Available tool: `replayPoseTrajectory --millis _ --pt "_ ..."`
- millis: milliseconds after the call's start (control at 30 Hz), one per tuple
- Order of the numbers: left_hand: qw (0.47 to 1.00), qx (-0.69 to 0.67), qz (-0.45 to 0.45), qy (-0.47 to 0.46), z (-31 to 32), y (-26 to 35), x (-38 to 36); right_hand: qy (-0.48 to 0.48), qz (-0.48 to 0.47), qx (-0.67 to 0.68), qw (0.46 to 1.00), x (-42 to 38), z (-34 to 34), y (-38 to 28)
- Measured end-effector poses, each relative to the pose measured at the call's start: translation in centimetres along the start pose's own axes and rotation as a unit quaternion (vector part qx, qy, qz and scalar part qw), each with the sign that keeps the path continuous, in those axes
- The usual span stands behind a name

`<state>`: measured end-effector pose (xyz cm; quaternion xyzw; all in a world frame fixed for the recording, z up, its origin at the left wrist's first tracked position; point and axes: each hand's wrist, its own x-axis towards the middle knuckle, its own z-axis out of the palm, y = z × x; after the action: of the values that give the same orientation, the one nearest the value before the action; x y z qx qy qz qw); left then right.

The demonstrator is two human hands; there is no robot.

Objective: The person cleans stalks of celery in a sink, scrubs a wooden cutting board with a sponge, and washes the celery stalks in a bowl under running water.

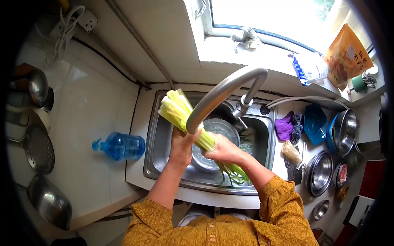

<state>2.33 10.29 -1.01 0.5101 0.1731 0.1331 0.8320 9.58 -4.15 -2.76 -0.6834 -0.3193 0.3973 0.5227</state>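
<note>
Over the sink point(158, 139), under the tap point(223, 92), the left hand point(182, 143) grips the pale upper part of a celery bunch point(176, 108) while the right hand point(223, 149) is closed around its green lower stalks above a metal bowl point(217, 127).

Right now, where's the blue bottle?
In the head view the blue bottle lies on its side on the white counter, just left of the sink, beyond the left hand gripping the celery bunch.

Bright daylight from blown-out window point(271, 16), strong fisheye bending, dark vignetted corners, slightly soft detail
</note>
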Motion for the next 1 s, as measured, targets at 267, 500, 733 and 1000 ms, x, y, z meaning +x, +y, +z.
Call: replayPoseTrajectory --millis 267,500,733,1000 --pt "0.972 -0.212 -0.086 -0.046 -1.2 -2.9 0.1 -0.205 0.126 0.064 0.968 0.2 -1.2 0.3" --pt "0.978 -0.18 -0.088 0.052 -3.2 -4.7 -1.5 0.182 0.355 -0.03 0.916 -3.8 -1.6 15.8" --pt "0.967 -0.21 -0.118 0.085 -1.8 -4.4 -3.1 0.246 0.344 -0.095 0.901 -3.6 0.7 23.2" --pt "0.972 -0.209 -0.099 0.044 -1.5 -2.7 -4.6 0.303 0.258 -0.142 0.906 -3.6 1.3 15.6"
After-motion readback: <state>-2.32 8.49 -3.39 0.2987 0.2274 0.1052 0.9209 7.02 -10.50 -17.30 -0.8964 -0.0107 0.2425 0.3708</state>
